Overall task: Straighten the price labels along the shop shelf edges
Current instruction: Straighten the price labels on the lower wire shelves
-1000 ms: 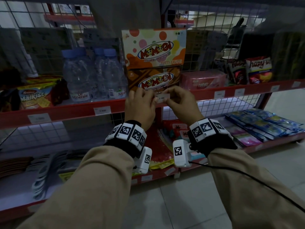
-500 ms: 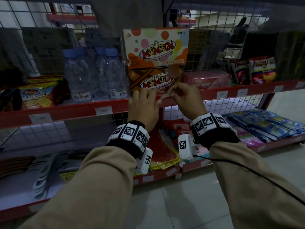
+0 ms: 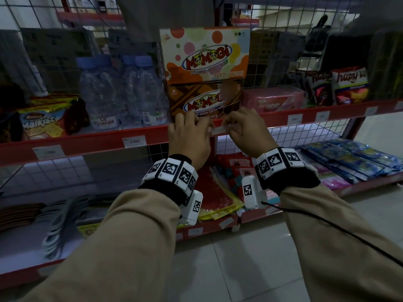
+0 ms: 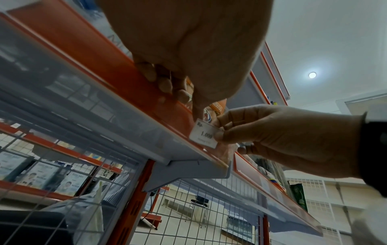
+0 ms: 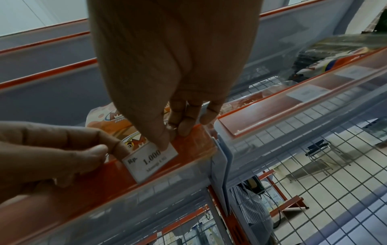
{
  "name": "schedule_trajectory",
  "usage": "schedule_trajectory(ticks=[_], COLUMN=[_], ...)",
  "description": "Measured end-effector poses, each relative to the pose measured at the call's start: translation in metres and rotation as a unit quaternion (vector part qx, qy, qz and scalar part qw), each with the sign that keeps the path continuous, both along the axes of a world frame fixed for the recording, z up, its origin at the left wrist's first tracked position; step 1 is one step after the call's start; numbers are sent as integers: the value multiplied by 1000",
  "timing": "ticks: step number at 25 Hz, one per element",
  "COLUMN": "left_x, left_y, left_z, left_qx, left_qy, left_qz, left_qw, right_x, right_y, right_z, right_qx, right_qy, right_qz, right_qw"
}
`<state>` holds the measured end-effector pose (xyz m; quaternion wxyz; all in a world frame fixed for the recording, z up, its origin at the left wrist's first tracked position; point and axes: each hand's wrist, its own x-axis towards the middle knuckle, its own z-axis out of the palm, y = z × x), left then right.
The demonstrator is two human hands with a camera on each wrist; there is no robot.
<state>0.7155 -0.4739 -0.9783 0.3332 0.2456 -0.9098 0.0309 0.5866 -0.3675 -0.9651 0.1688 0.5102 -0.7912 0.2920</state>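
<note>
A white price label [image 3: 220, 130] reading "Rp. 1.000" lies against the red shelf edge strip [image 3: 98, 141] below the brown Momogi box [image 3: 205, 103]. My left hand [image 3: 205, 127] pinches the label's left end [image 5: 149, 160] between thumb and forefinger. My right hand [image 3: 231, 127] pinches the right end of the label [image 4: 204, 134], with its thumb over the top corner. The other fingers of both hands curl on the strip's top edge. The label's upper edge stands slightly above the strip.
Other white labels [image 3: 134, 141] [image 3: 294, 119] sit along the same strip. Water bottles [image 3: 102, 92], biscuit packs [image 3: 41, 125], a pink wafer pack [image 3: 272, 101] and snack bags [image 3: 349, 86] stand on the shelf. A lower shelf [image 3: 359, 186] holds flat packets. Tiled floor lies below.
Both hands have kept hold of the label and brought it down from slightly above the shelf edge onto the red strip. It now lies closer to level.
</note>
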Motion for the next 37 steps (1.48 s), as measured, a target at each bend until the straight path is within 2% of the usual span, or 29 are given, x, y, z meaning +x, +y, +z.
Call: schedule_trajectory(ticks=[10,22,27,31,37], left_x=[-2,1,4,8,15], left_y=[6,3,-1,1,4], left_z=[-3,-5,-8,-13,-30], left_qx=[-37,-55,-67,-65,-61], left_qy=[-28,-14,14,43,40], left_qz=[39,22,7,1,4], left_qw=[998,998,998,997,997], right_x=[2,4,6,7,8], right_y=[0,1,2,2,4], right_z=[-3,-3,-8,-15,-29], right_qx=[25,35,-34,-103,-117], right_qy=[43,54,43,65,56], right_qz=[-11,-20,3,-13,-3], right_qw=[999,998,999,992,992])
